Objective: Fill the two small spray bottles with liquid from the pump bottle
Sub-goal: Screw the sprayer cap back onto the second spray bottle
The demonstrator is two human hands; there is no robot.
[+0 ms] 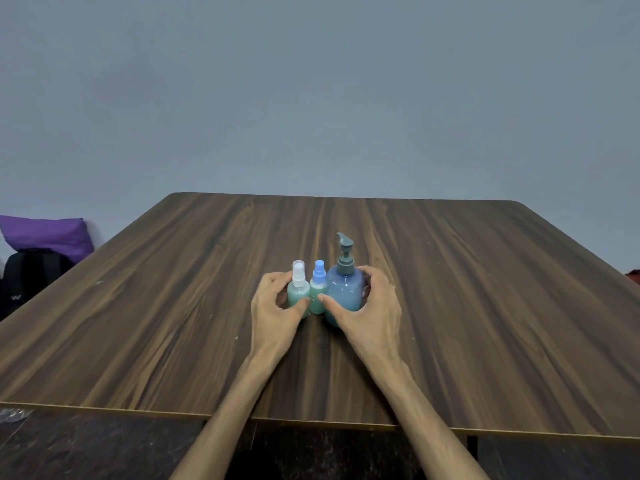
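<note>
Just below the middle of the frame, three bottles stand upright in a tight row on the wooden table point(450, 306): the white-capped spray bottle point(298, 289), the blue-capped spray bottle point(318, 289) and the taller pump bottle point(343, 292), each touching its neighbour. The left hand point(273, 306) curls round the white-capped bottle, thumb across its front; the right hand point(367, 306) wraps the pump bottle's body. All caps are on, so nothing looks opened yet. The risk I see: pulling either outer bottle away could knock over the middle one, which no hand holds, since they crowd together
</note>
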